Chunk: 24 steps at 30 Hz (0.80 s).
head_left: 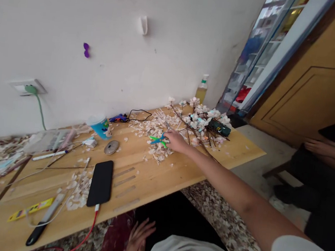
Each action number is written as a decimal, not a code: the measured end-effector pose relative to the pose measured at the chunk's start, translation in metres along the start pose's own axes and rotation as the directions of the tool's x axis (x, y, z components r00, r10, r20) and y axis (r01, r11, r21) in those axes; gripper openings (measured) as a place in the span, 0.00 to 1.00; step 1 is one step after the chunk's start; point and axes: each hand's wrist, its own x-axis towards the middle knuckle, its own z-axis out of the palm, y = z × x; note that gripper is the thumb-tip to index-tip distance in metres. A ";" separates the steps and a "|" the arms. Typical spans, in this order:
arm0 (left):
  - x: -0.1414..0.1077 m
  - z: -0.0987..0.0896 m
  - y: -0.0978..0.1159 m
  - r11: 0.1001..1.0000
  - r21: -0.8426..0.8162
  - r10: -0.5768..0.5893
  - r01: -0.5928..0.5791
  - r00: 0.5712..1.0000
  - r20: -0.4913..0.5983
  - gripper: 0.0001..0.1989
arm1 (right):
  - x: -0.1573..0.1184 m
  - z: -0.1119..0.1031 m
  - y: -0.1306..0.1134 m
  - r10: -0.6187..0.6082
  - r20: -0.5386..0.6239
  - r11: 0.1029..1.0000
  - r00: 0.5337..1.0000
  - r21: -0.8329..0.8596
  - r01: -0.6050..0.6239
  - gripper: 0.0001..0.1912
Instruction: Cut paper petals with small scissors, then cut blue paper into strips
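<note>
My right hand (176, 141) reaches far across the wooden table (138, 186) and grips small green and blue scissors (158, 140), which lie among a heap of pale petal scraps (155, 128). Just beyond it lies a bundle of thin branches with white and pink paper blossoms (202, 121). My left hand (138, 239) rests low in my lap below the table's front edge, fingers spread, holding nothing. A black phone (100, 182) lies face down near the front, with a red cable plugged in.
A blue cup (100, 126), a glue gun (118, 117), a round metal disc (111, 147), a white pen (49, 155), a yellow strip (30, 209) and a black-handled tool (39, 229) lie about. A bottle (201, 90) stands by the wall. Another person sits at right (322, 148).
</note>
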 end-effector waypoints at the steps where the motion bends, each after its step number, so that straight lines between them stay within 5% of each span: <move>1: 0.000 0.000 -0.001 1.000 0.002 0.007 -0.007 1.000 -0.001 0.24 | 0.000 0.001 -0.001 -0.013 0.011 1.000 1.000 0.024 0.012 0.13; 7: -0.005 0.009 0.001 0.997 0.073 0.000 0.009 0.992 -0.126 0.22 | 0.013 0.000 -0.001 0.093 -0.053 0.968 0.994 0.239 -0.078 0.08; 12: 0.021 -0.008 0.041 0.999 0.022 0.051 -0.046 0.932 -0.360 0.15 | 0.020 -0.007 0.008 0.210 -0.129 0.887 0.969 0.443 -0.134 0.11; 15: 0.065 -0.038 0.077 0.994 -0.101 0.011 -0.048 0.943 -0.332 0.14 | 0.013 -0.006 0.014 0.252 -0.149 0.847 0.956 0.513 -0.144 0.06; 17: 0.108 -0.059 0.090 0.971 -0.239 -0.093 -0.006 0.912 -0.400 0.14 | 0.007 -0.002 0.015 0.256 -0.146 0.816 0.956 0.562 -0.132 0.04; 20: 0.183 -0.080 0.084 0.873 -0.488 -0.271 0.011 0.842 -0.466 0.19 | 0.002 0.007 0.007 0.229 -0.105 0.751 0.968 0.652 -0.107 0.04; 24: 0.265 -0.082 0.063 0.800 -0.598 -0.314 -0.049 0.815 -0.487 0.22 | -0.004 0.021 -0.013 0.243 -0.093 0.667 0.965 0.739 -0.097 0.08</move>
